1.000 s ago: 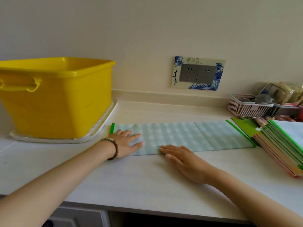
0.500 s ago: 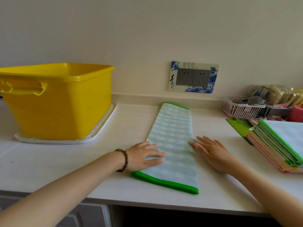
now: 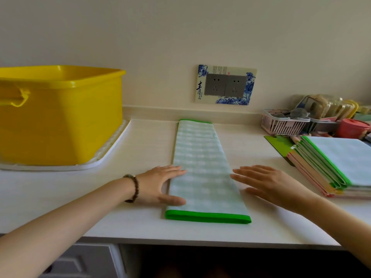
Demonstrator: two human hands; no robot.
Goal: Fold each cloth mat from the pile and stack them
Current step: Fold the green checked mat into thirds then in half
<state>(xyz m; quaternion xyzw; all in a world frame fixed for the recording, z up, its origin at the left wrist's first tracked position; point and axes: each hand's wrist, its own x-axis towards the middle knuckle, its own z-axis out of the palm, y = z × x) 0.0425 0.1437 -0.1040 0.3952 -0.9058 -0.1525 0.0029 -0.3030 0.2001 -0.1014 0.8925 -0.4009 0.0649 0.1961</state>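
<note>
While it lies in the middle of the counter (image 3: 120,217), the one cloth mat (image 3: 202,171) is a narrow folded strip, long axis running from front edge to back wall, a green hem at each short end. Two hands flank it: the left hand (image 3: 162,183) flat, fingers and thumb straight on its left edge; the right hand (image 3: 267,183) spread flat, fingertips at its right edge. One stack of folded mats (image 3: 341,163) sits by the right edge, one yellow tub (image 3: 60,115) on a white tray (image 3: 112,155) back left, one pink basket (image 3: 285,125) back right
</note>
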